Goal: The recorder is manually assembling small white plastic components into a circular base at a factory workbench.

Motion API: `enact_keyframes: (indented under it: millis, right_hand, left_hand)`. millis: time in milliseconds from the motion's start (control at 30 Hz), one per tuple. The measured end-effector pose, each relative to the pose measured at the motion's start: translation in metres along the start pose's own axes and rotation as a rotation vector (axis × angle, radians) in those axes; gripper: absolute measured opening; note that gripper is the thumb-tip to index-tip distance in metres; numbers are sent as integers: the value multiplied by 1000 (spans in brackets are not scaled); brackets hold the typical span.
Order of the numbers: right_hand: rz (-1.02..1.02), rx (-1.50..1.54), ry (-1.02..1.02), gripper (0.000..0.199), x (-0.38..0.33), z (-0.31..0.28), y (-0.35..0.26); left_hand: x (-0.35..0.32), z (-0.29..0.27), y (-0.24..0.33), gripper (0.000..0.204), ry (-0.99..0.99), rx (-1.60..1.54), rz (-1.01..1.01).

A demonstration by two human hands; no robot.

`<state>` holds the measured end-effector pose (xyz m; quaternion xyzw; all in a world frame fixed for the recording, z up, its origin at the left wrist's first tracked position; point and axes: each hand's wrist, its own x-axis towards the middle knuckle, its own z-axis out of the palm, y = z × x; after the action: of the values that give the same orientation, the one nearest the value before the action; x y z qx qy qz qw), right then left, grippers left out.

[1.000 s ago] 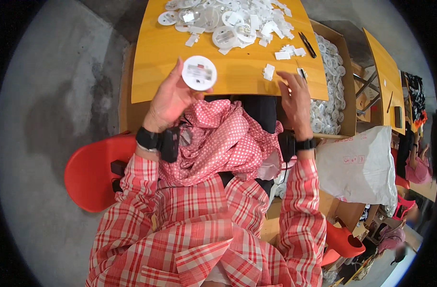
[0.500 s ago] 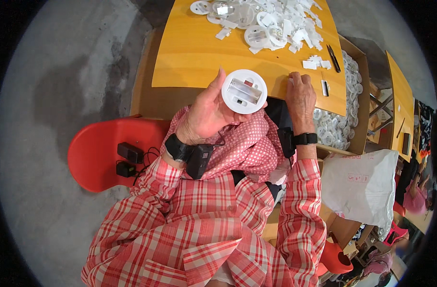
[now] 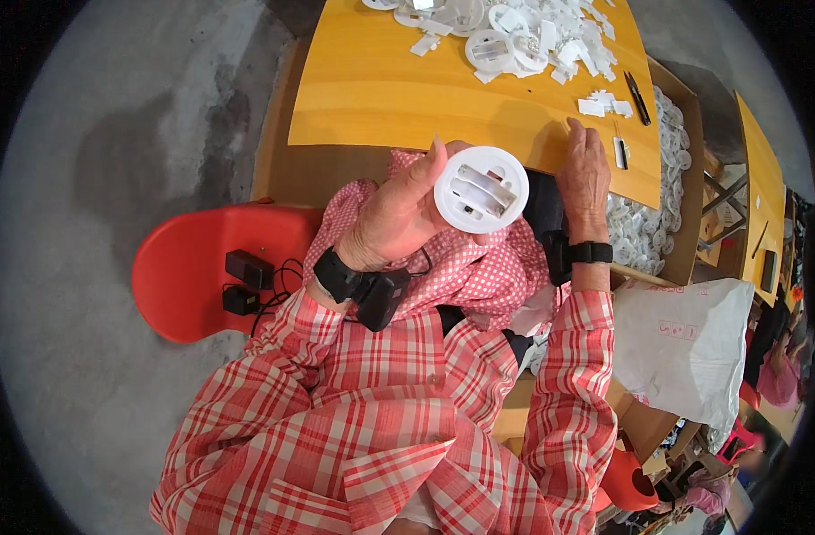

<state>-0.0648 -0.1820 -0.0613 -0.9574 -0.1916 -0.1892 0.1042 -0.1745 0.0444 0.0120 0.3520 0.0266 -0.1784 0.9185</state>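
My left hand (image 3: 401, 207) holds up a round white plastic battery case (image 3: 481, 189) above my lap. Its open battery compartment, with metal contacts and a small dark switch, faces up. My right hand (image 3: 585, 178) is at the table's front edge with its fingers together and bent down. Whatever those fingers may hold is hidden. Just right of them lies a small white piece with a dark strip (image 3: 621, 152). Beyond it are a few small white covers (image 3: 604, 104) and a black pen-like tool (image 3: 638, 97).
Many white round cases and covers (image 3: 519, 45) are heaped on the yellow table (image 3: 381, 98). A carton (image 3: 684, 214) of similar parts stands at right, near a white sack (image 3: 688, 348). A red chair (image 3: 180, 276) with black adapters (image 3: 247, 269) is at left.
My left hand has shifted slightly right and down with the battery case, which has turned a little. My right hand's fingers have moved slightly along the table edge. The whole view has shifted somewhat.
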Motion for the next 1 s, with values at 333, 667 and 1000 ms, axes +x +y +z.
enact_keyframes:
  millis: [333, 667, 1000]
  right_hand:
    - [295, 511, -19, 23, -1, -8, -2]
    - [403, 1419, -272, 22, -1, -88, -46]
    - [137, 1080, -137, 16, -4, -115, -79]
  left_hand:
    - [1, -8, 0, 63, -166, -47, -49]
    - [7, -9, -3, 64, 91, 92, -32]
    - [6, -3, -3, 61, -22, 176, 3]
